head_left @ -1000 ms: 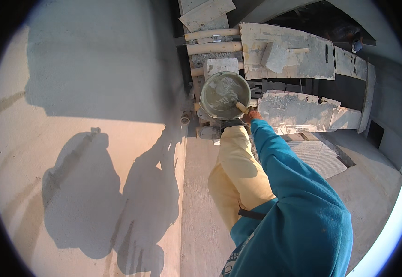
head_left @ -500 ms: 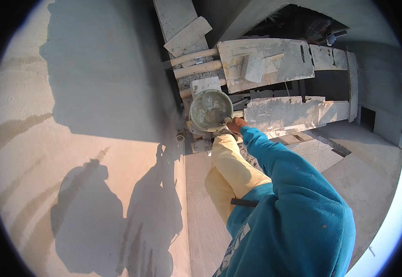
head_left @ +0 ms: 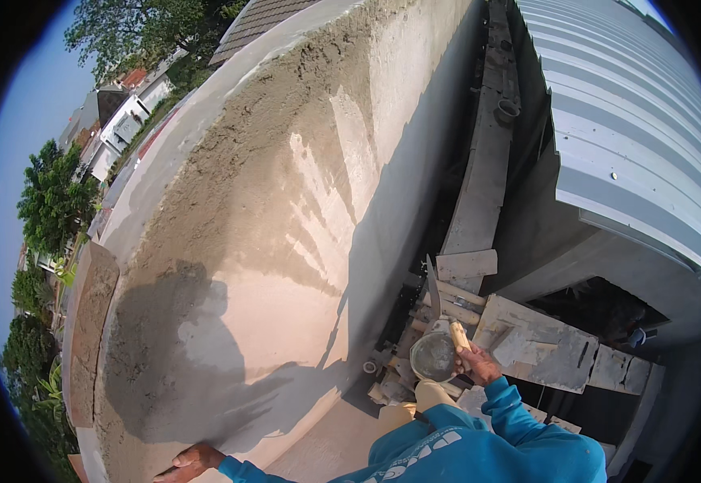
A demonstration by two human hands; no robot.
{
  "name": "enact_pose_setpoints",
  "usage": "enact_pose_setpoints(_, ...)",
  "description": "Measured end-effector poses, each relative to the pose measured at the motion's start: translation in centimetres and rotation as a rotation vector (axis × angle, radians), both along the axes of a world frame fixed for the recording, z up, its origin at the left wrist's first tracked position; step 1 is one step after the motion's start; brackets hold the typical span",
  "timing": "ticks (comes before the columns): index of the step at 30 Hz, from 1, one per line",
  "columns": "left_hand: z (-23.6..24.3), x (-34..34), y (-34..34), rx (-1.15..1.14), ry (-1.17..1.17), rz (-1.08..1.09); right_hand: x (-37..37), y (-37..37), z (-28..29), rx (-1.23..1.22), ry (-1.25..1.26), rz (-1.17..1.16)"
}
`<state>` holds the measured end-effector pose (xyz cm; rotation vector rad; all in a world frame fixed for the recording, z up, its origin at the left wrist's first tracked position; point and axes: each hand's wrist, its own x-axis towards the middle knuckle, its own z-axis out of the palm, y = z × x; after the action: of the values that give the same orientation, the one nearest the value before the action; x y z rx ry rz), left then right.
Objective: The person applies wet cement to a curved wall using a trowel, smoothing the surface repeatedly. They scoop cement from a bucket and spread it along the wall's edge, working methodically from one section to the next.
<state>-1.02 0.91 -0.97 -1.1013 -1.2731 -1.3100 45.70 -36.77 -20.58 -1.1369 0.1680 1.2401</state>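
Observation:
My right hand grips the pale handle of a trowel, whose grey blade points upward, away from me. Behind and below it, a round bucket of grey, wet material rests on the scaffold, just above my legs. At the lower edge, my left hand has its fingers stretched out against or just beside the plastered wall; whether it touches is unclear. The wall shows rough grey render, paler streaks and my shadow.
Mottled boards lie on poles at lower right. A narrow plank walkway runs along the wall, with a small bucket. A corrugated metal roof borders the right. A partly visible person is in the dark opening. Trees stand beyond the wall.
The view has swung up to the wall's top and walkway. My right hand has raised the trowel from the bucket, blade now upright. My left hand has come into view at the lower edge.

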Motion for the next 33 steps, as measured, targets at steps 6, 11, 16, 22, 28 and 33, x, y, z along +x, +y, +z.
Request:
enact_pose_setpoints(6,-0.2,-0.2,-0.8,0.015,-0.133,0.083,5.0,14.0,11.5,-0.014,-0.841,-0.029)
enact_pose_setpoints(11,0.6,1.1,-0.6,0.008,-0.136,-0.001,6.6,21.3,19.7,0.23,-1.114,-0.27)
enact_pose_setpoints(16,0.5,0.4,-0.9,0.026,-0.108,-0.043,6.3,26.9,25.1,0.294,-1.098,-0.334)
enact_pose_setpoints(22,0.4,0.7,-0.5,0.021,-0.141,-0.093,5.0,30.4,27.5,0.317,-1.194,-0.372)
enact_pose_setpoints(28,0.4,0.7,-0.6,0.017,-0.177,-0.089,5.7,33.7,29.9,0.28,-1.419,-0.559)
enact_pose_setpoints(33,0.4,0.7,-0.5,0.019,-0.174,-0.091,6.1,35.4,31.7,0.233,-1.446,-0.645)
